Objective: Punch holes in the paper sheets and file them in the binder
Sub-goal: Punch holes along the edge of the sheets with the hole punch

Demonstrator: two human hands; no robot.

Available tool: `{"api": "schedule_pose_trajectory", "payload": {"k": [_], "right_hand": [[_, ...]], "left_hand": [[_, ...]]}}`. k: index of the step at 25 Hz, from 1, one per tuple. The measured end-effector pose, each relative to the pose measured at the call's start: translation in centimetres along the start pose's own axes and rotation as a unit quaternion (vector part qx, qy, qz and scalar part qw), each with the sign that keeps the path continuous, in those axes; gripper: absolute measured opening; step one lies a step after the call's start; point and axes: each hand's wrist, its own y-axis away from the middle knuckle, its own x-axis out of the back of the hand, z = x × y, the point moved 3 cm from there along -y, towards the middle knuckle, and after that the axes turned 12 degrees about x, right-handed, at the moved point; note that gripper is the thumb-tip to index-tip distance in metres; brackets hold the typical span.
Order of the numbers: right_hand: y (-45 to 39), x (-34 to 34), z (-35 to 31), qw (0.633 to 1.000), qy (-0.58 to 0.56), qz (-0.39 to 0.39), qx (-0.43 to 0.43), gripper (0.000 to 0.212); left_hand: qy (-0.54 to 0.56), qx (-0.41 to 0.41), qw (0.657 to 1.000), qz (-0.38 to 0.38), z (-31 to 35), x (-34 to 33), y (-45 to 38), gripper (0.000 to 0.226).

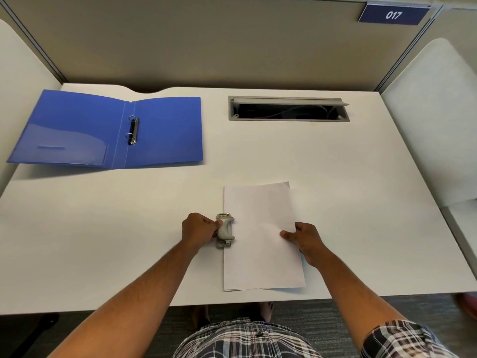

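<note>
White paper sheets (260,236) sit left edge in the small grey metal hole punch (225,230), left hand (198,229) gripping it, right hand (303,241) pinching the stack; open blue ring binder (113,129) empty on the worktop (335,177), filing still ahead

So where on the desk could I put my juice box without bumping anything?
Bare desk lies right of the paper, below the cable slot. More lies left of the punch, below the binder. The front middle is crowded: left hand on the punch, right hand on the paper.
</note>
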Motion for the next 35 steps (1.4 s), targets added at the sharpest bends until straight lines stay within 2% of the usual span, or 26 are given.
{"api": "schedule_pose_trajectory", "payload": {"k": [13, 19, 35], "right_hand": [[0.3, 0.0, -0.4, 1.000, 0.003, -0.003, -0.002, 0.023], [0.7, -0.3, -1.0, 0.999, -0.029, -0.021, -0.007, 0.020], [0.7, -0.8, -1.1, 0.999, -0.044, -0.003, -0.018, 0.022]], "left_hand": [[-0.004, -0.006, 1.000, 0.004, -0.1, 0.0, 0.0, 0.031], [-0.001, -0.004, 1.000, -0.003, -0.2, 0.0, -0.1, 0.032], [0.011, 0.005, 1.000, -0.006, -0.2, 0.0, -0.3, 0.030]]}}
